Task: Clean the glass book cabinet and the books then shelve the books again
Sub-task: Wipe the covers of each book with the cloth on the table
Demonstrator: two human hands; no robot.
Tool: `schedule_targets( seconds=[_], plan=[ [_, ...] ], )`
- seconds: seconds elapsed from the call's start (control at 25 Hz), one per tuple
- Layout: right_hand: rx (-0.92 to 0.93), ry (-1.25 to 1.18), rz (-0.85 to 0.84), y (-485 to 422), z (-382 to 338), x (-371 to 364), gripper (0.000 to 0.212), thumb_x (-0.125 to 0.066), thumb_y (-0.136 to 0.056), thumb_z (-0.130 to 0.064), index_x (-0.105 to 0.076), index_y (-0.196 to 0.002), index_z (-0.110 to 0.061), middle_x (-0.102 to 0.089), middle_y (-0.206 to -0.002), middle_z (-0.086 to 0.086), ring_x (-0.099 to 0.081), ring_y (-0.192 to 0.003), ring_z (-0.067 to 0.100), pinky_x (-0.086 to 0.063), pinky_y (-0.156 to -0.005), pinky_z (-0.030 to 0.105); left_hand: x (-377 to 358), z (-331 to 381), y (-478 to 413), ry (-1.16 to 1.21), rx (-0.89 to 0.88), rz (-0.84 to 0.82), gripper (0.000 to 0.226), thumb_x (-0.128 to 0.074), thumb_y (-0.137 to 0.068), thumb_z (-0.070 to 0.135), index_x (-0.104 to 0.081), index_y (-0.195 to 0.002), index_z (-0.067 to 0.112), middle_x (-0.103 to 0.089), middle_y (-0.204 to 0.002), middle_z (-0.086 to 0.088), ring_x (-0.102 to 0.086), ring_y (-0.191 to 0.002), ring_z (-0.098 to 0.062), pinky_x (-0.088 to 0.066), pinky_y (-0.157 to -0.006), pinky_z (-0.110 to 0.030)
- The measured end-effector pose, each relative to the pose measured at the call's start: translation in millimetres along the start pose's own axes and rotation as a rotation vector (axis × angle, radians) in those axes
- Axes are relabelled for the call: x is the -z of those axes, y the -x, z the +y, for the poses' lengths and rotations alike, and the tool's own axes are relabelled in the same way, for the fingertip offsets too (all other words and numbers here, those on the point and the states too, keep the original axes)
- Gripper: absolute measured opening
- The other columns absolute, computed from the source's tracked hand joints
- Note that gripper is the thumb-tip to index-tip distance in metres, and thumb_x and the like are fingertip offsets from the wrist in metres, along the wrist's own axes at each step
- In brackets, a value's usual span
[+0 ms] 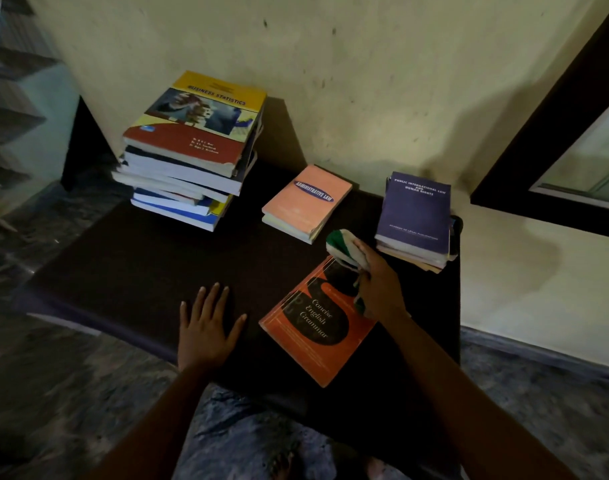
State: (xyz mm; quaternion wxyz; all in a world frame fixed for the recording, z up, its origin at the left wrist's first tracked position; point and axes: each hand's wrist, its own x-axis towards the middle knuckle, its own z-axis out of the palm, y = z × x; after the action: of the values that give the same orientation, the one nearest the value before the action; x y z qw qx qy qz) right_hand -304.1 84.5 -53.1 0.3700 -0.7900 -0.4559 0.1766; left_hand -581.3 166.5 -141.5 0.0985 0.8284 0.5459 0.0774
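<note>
Head view showed the right hand (379, 289) clenched around a striped cloth (344, 249) to wipe the orange grammar book (317, 327), while the left hand (206, 320), fingers spread and empty, braced on the dark desk (123, 265).

Dim room. Stained cream wall (382, 81) behind a dark surface (130, 258). Mottled grey floor (53, 393); dark-framed window (556, 140) at right.

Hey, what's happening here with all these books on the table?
A person is wiping books. The right hand holds a green-and-white cloth against the orange Concise English Grammar book, while the left hand rests flat on the dark table. A tall stack, an Administrative Law book and a purple-topped pile wait behind.
</note>
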Motion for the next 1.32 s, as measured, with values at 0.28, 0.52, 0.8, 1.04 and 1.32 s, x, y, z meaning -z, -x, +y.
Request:
schedule_targets(
  seconds=[0.28, 0.52, 0.8, 1.04, 1.32],
  plan=[
    [0.154, 0.422, -0.123, 24, 4, -75, 0.057, -0.036, -0.097, -0.029, -0.013, -0.149, -0.027, -0.025, -0.153, 0.012, -0.019, -0.142, 0.029, -0.014, -0.115, 0.041, -3, -2, -1, 0.022, -0.001, 0.041, 0.074, -0.025, -0.083, 0.062, -0.042, -0.141, 0.018, -0.037, -0.149, -0.004, -0.026, -0.141, -0.025, -0.006, -0.113, -0.047],
    [0.526, 0.241, -0.281, 113, -29, -114, 0.053, -0.039, -0.082, -0.024, -0.041, -0.135, -0.025, -0.055, -0.132, 0.003, -0.047, -0.124, 0.021, -0.04, -0.098, 0.039, -4, -8, -1, 0.013, -0.063, 0.036, 0.079, -0.025, -0.075, 0.052, -0.037, -0.143, 0.015, -0.032, -0.151, -0.007, -0.023, -0.142, -0.029, -0.011, -0.113, -0.054],
    [-0.057, -0.148, 0.017, 36, -7, -4, 0.042, -0.042, -0.096, -0.004, -0.038, -0.137, -0.01, -0.046, -0.127, 0.001, -0.047, -0.121, 0.006, -0.043, -0.095, 0.022, -2, -1, 1, 0.019, -0.016, 0.057, 0.079, -0.018, -0.082, 0.064, -0.035, -0.144, 0.019, -0.031, -0.152, -0.004, -0.019, -0.143, -0.024, -0.003, -0.115, -0.047],
    [0.036, 0.401, -0.003, 64, 30, -49, 0.055, -0.019, -0.093, -0.038, -0.025, -0.147, -0.03, -0.034, -0.147, 0.017, -0.032, -0.134, 0.039, -0.035, -0.103, 0.053, -3, -2, 0, 0.021, -0.013, 0.055, 0.08, -0.019, -0.081, 0.064, -0.037, -0.143, 0.018, -0.033, -0.151, -0.004, -0.02, -0.143, -0.025, -0.005, -0.115, -0.049],
    [0.44, 0.175, -0.269, 138, 18, -66, 0.058, -0.054, -0.086, -0.011, -0.039, -0.139, -0.029, -0.044, -0.142, 0.007, -0.035, -0.132, 0.02, -0.03, -0.105, 0.033, 4, 19, -4, 0.29, 0.103, 0.095, 0.058, -0.049, -0.094, 0.04, -0.036, -0.142, 0.011, -0.036, -0.148, -0.013, -0.022, -0.141, -0.029, -0.007, -0.116, -0.052]
  ],
)
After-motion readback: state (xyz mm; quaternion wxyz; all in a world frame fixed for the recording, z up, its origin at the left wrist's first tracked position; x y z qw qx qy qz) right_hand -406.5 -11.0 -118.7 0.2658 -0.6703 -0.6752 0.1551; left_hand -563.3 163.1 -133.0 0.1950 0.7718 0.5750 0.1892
